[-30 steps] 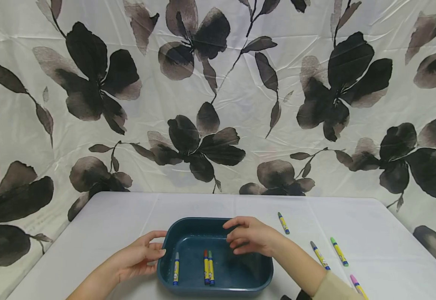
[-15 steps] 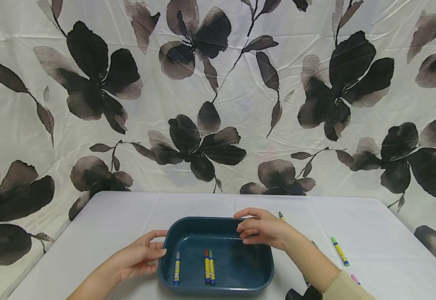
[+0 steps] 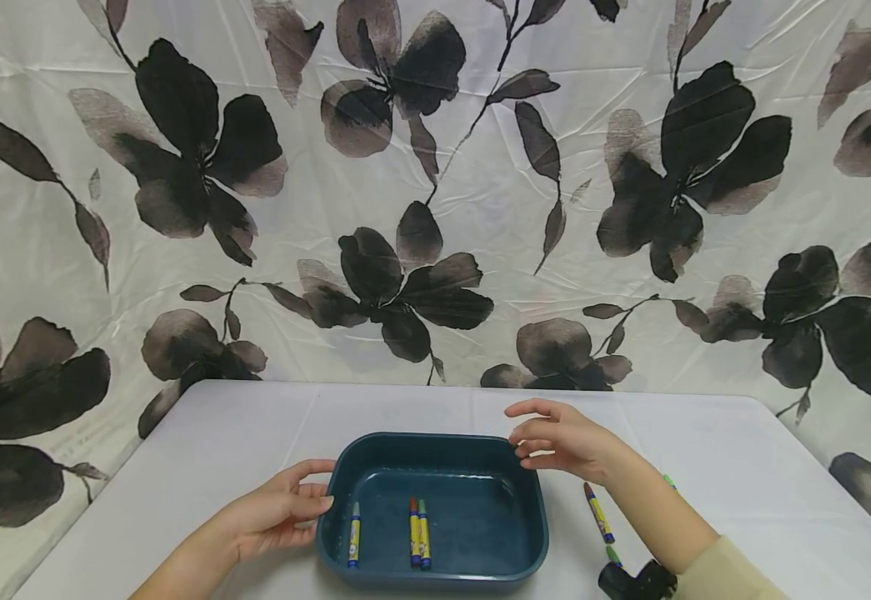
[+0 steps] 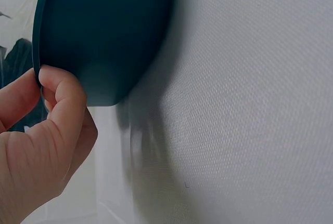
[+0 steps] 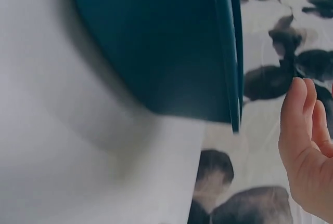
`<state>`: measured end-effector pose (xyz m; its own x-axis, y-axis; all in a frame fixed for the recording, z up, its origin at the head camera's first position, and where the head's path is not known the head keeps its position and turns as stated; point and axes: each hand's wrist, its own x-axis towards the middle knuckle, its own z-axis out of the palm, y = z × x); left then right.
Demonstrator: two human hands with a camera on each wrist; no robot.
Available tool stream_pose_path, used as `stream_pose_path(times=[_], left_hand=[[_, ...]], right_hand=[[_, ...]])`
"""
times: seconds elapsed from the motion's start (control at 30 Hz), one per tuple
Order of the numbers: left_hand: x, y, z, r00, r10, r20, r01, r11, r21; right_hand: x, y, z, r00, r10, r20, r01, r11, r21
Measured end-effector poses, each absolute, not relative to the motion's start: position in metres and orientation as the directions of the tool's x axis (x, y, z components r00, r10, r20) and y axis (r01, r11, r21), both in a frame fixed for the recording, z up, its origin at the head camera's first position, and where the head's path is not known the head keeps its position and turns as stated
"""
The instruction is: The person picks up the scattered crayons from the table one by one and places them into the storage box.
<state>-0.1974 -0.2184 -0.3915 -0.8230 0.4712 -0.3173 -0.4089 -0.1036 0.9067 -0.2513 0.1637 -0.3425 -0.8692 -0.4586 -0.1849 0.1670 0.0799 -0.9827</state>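
Observation:
A dark teal plastic bin (image 3: 435, 577) stands near the table's front. My left hand (image 3: 273, 512) pinches its left rim between thumb and fingers; the left wrist view shows this hand (image 4: 57, 130) gripping the bin's edge (image 4: 99, 31). Inside lie a grey crayon (image 3: 354, 537), a red crayon (image 3: 414, 533) and a green crayon (image 3: 424, 537), the last two side by side. My right hand (image 3: 566, 437) hovers by the back right corner with nothing in its loosely bent fingers. In the right wrist view that hand (image 5: 307, 151) is apart from the bin (image 5: 156, 47).
Right of the bin, a red-tipped crayon (image 3: 598, 513) lies on the white table (image 3: 255, 425). Green crayon tips (image 3: 613, 555) show near the black wrist camera (image 3: 638, 582) and beyond the forearm. A floral cloth (image 3: 435, 192) hangs behind the table.
My right hand has moved right and slightly up, from over the bin to beyond its back right corner. The forearm now hides other table crayons and uncovers a red-tipped one. The left hand stays put.

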Motion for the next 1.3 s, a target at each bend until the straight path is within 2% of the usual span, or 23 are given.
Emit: stream_pose_path(times=[0.17,0.4,0.6,0.83,1.3], left_hand=[[-0.197,-0.219,-0.392,-0.818,0.482,-0.314,-0.411,-0.108,0.905],[-0.198,-0.220,-0.393,-0.811,0.493,-0.316,-0.428,-0.132,0.894],[-0.199,-0.218,-0.393,-0.841,0.447,-0.305,-0.393,-0.118,0.912],[-0.201,-0.218,-0.392,-0.872,0.403,-0.277,-0.348,-0.113,0.931],[-0.201,-0.217,-0.392,-0.883,0.382,-0.273,-0.341,-0.122,0.932]], right_hand=[[-0.256,0.181,-0.340,-0.881,-0.445,-0.160,0.145,0.069,-0.987],[-0.266,0.202,-0.346,-0.898,-0.399,-0.186,0.201,0.004,-0.980],[-0.271,0.215,-0.351,-0.911,-0.353,-0.215,0.236,-0.018,-0.972],[-0.282,0.228,-0.361,-0.921,-0.291,-0.260,0.271,0.002,-0.962],[-0.299,0.251,-0.388,-0.921,-0.194,-0.339,0.321,0.118,-0.940]])
